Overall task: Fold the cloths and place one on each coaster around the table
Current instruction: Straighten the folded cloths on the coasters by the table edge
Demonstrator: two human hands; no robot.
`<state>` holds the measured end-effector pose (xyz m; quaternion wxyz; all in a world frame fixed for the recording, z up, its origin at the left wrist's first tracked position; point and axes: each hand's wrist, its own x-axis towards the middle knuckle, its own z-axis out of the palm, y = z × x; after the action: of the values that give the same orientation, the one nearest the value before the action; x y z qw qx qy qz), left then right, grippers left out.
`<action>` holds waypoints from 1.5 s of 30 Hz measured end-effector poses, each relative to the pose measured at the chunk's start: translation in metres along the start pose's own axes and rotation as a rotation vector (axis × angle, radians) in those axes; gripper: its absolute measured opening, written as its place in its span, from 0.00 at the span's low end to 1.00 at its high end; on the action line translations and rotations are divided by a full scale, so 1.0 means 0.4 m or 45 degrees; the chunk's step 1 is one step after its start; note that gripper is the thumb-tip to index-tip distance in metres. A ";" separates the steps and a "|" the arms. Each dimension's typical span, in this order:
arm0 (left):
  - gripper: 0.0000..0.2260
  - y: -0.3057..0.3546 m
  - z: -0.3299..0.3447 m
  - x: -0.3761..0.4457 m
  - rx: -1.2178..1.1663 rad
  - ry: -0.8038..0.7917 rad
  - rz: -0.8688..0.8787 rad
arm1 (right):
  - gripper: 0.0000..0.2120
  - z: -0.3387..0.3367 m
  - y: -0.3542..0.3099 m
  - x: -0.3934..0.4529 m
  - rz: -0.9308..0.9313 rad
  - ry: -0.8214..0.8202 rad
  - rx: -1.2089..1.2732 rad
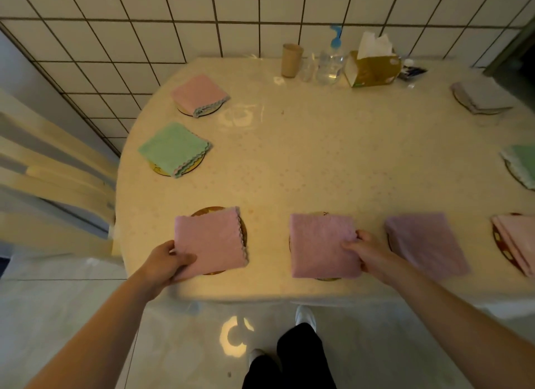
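Observation:
My left hand grips the near left corner of a folded pink cloth that lies over a round brown coaster at the table's front left. My right hand grips the right edge of a second folded pink cloth, which covers a coaster at front centre. A folded mauve cloth lies just right of it. Further folded cloths sit on coasters: pink and green on the left, grey, green and pink on the right.
At the back of the cream table stand a beige cup, a clear pump bottle and a tissue box. A chair stands at the left, against the tiled wall. My legs and feet show below the table's front edge.

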<state>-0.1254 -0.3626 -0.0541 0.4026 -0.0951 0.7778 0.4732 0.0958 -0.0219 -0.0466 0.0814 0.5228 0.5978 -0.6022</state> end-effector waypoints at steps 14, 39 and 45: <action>0.11 0.005 -0.046 0.013 0.565 0.369 0.071 | 0.18 0.023 0.009 -0.028 -0.407 0.363 -0.955; 0.12 0.454 -0.179 0.461 -0.487 0.610 -0.109 | 0.14 0.487 -0.808 0.412 -0.748 -0.027 -0.769; 0.15 0.452 -0.179 0.520 -0.612 0.606 -0.237 | 0.14 0.577 -1.007 0.579 -0.761 0.053 -0.780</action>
<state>-0.3962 -0.2755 -0.0676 0.2174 -0.3654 0.7041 0.5687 -0.4201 0.0239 -0.0195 0.0429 0.2901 0.8759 -0.3832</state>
